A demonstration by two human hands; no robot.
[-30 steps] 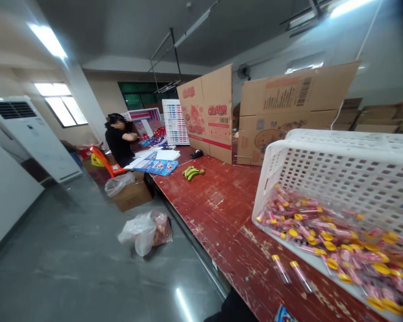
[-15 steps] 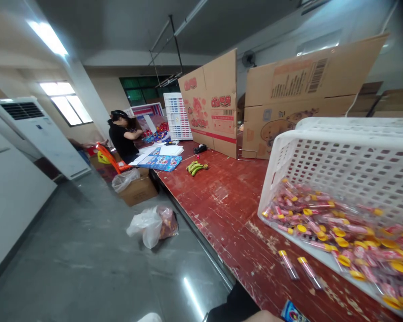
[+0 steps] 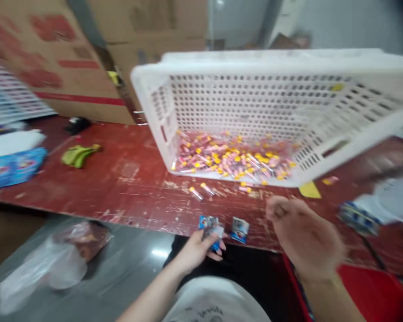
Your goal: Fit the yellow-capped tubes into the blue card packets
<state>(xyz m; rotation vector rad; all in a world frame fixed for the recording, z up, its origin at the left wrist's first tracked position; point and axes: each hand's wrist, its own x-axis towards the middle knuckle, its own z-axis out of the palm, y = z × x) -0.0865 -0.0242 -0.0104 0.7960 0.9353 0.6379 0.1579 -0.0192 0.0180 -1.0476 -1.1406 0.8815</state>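
At the table's front edge, my left hand (image 3: 201,248) is closed on a small blue printed packet (image 3: 215,243). A second blue packet (image 3: 239,229) lies a little to its right on the red table. My right hand (image 3: 307,235) is over the table's right part, its fingers smeared by motion, so what it holds cannot be seen. Behind both hands a white plastic crate (image 3: 154,116) lies on its side, its opening towards me. Inside is a heap of clear tubes with yellow caps (image 3: 235,158). Two loose tubes (image 3: 201,191) lie in front of it.
Cardboard boxes (image 3: 83,80) stand behind the table (image 3: 121,156). Green bananas (image 3: 79,155) and blue printed sheets (image 3: 16,167) lie at left. A plastic bag (image 3: 60,264) is on the floor. At right are a tape roll (image 3: 359,217) and a red container (image 3: 372,290).
My view has swung right and down, bringing the crate to the middle. Both hands are now in sight, the left with a blue packet. The co-worker has left the view.
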